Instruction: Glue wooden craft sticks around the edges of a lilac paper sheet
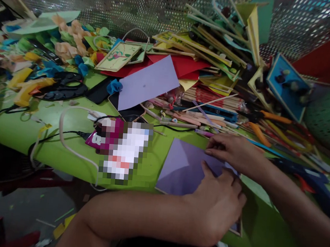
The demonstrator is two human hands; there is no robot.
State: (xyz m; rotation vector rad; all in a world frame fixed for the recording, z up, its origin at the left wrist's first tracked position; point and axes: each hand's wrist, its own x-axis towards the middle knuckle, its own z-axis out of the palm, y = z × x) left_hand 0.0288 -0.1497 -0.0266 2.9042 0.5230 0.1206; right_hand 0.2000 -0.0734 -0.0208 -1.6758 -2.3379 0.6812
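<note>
A purple card (178,166) lies near the table's front edge, with thin wooden strips showing along its lower border. My left hand (217,198) rests across the card's right part, thumb stretched over its face and fingers bent round toward the right side. Just beyond it, my right hand (234,151) is closed at the card's upper right, its fingertips pinched together close to the surface. Whatever may be between those fingertips is too small to make out. The card's right part is mostly covered by both hands.
A phone (128,151) and a magenta box (103,137) with cords stand left of the card. Behind are a loose lilac sheet (151,84), wooden sticks, orange-handled pliers (258,132) and framed cards. Dark blue glue gun (306,176) at right; yellow one (30,88) at left.
</note>
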